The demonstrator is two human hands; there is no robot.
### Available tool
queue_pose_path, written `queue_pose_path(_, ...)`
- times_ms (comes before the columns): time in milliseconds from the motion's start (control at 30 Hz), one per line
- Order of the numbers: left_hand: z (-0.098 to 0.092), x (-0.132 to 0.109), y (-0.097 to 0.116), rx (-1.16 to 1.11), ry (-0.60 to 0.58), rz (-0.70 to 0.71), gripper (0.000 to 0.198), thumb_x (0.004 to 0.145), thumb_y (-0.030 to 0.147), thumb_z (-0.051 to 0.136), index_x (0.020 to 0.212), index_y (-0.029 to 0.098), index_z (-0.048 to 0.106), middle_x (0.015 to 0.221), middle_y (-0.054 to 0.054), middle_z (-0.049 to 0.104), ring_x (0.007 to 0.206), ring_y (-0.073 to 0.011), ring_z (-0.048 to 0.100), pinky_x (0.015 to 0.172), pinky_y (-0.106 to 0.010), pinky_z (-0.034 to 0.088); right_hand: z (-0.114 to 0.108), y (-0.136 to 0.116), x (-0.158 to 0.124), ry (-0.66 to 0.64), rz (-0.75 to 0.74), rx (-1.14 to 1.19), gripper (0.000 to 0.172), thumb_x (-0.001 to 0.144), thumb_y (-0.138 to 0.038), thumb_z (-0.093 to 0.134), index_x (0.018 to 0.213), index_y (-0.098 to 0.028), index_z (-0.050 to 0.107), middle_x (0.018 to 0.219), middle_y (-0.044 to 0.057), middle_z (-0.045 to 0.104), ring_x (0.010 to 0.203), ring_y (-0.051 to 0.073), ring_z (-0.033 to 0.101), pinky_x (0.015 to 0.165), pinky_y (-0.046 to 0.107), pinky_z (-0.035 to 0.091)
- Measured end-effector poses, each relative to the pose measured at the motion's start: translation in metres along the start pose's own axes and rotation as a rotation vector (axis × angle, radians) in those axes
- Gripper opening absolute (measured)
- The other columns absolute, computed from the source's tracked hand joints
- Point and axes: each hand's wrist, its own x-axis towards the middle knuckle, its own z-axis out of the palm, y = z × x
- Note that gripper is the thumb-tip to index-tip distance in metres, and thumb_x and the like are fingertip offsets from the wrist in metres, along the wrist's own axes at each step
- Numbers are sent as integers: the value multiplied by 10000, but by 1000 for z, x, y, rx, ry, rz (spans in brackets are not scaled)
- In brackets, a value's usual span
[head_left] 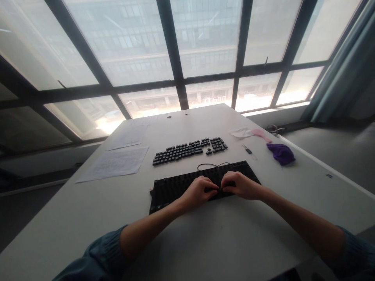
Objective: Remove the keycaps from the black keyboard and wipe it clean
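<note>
A black keyboard base [172, 189] lies on the white table, its key area dark and mostly without keycaps as far as I can make out. Over its right part my left hand [202, 190] and my right hand [238, 185] face each other, fingertips pinched close together near the front edge. Whatever sits between the fingertips is too small and dark to name. Behind the base, black keycaps [178, 152] are laid out in rows in keyboard order, with a separate group at the right. A thin cable [215, 164] curves behind the base.
Printed papers [117, 166] lie at the left. To the right are a purple cloth [280, 153], a pink brush-like item [260, 134], a crumpled white tissue [241, 133] and a small dark tool [248, 150]. Large windows stand behind the white table [102, 210].
</note>
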Motion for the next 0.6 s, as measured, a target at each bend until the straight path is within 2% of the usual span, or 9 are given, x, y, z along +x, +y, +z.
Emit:
queue_pose_path(300, 0, 0, 2, 39, 1, 10, 179, 827, 239, 717, 987, 254, 797, 944, -50, 748, 907, -204, 645, 862, -319, 500, 2, 1, 0, 9, -24, -37, 42, 838, -170, 703, 841, -197, 735, 848, 38, 706, 854, 193, 626, 816, 318, 477)
queue_pose_path(600, 5, -3, -1, 65, 46, 93, 174, 829, 221, 715, 981, 254, 793, 934, -48, 733, 899, -194, 633, 878, -325, 491, 4, -4, -3, 2, -49, -79, 68, 831, -134, 704, 842, -199, 721, 890, 41, 698, 884, 193, 618, 830, 314, 472)
